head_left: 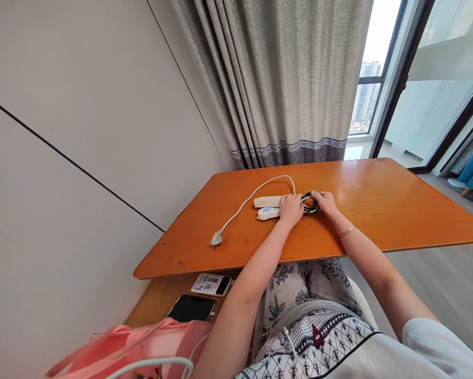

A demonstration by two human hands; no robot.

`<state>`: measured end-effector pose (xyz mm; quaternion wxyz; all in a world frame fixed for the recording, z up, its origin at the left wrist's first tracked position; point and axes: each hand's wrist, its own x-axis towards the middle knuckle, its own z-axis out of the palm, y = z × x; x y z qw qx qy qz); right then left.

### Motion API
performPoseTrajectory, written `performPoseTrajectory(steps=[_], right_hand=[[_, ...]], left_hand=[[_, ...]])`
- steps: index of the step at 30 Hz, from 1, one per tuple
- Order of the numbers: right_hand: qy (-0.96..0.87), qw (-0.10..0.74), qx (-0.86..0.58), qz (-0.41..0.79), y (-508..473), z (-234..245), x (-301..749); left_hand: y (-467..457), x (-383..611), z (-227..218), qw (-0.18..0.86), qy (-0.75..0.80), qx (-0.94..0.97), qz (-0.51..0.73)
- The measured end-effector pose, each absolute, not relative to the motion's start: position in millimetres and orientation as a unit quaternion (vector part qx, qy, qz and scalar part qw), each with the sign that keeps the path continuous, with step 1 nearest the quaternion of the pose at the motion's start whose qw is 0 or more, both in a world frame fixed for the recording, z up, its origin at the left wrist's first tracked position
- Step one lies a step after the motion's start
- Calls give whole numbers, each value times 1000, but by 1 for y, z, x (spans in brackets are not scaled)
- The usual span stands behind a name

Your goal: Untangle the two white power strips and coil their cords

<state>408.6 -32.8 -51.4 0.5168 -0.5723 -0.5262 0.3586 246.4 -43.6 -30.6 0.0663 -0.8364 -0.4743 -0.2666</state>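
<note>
On the orange table (398, 210) lie two power strips side by side: a cream one (267, 201) and a smaller white one (268, 212). My left hand (290, 208) rests over their right ends. My right hand (326, 202) holds a coil of black and white cable (311, 203) between the two hands. From the cream strip a white cord (247, 199) loops back and runs left to a plug (216, 239) near the table's front left.
A lower shelf at front left carries a dark phone (191, 308) and a small white device (212, 284). Pink fabric (141, 345) and a white cable lie beside my lap. A grey curtain (279, 84) hangs behind the table, a wall stands at left.
</note>
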Motion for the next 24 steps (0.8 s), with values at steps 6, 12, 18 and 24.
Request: performPoseTrajectory(steps=[6,12,18,24], right_hand=[[-460,534,-511,492,-35,-49,403],[-423,539,-459,565,-41,-41,401],[-376,555,-437,600,-37,-41,402],[-310,589,-387,638,-29,-42,410]], left_hand=[[-42,235,-37,59,-465,-834,-291],[-43,233,-38,41,-463,-829,-312],[-35,229,-47,16,-457,-804,-381],[-30,220,-49,-23,-484,-756,-440]])
